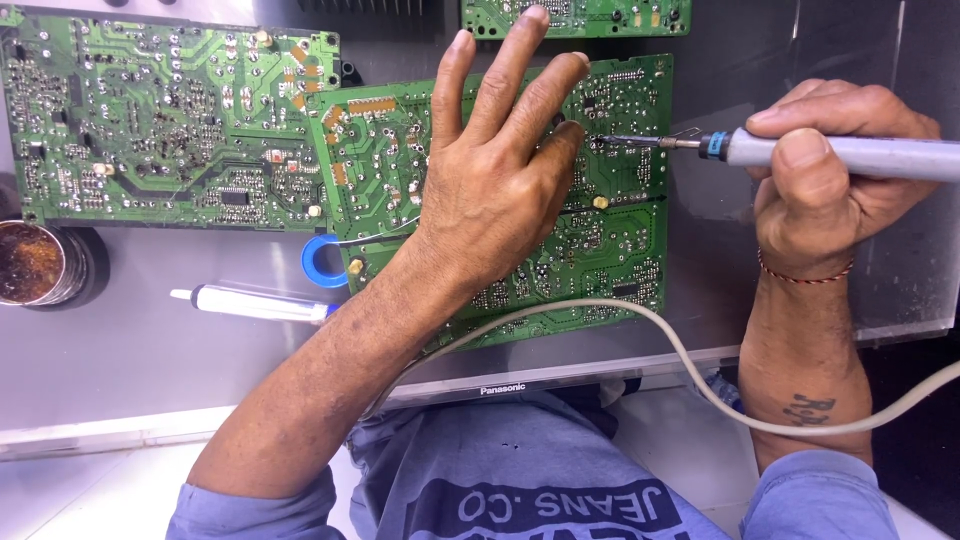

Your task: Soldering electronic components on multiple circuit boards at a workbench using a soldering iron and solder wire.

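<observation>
My left hand (pixel 500 185) lies over a green circuit board (pixel 625 235), three fingers spread upward while thumb and forefinger pinch a thin solder wire whose tip meets the iron. My right hand (pixel 830 185) grips a grey soldering iron (pixel 850 155) with a blue collar, held level. Its metal tip (pixel 625 142) touches the board just right of my left fingertips. The iron's pale cord (pixel 690 365) loops across the board's lower edge and my right forearm.
A larger green circuit board (pixel 150 120) lies at the upper left, a third board (pixel 580 18) at the top edge. A blue solder spool (pixel 322 262), a white pen-like tool (pixel 250 303) and a round tin of brown flux (pixel 35 262) sit left. All rest on a grey panel (pixel 150 350).
</observation>
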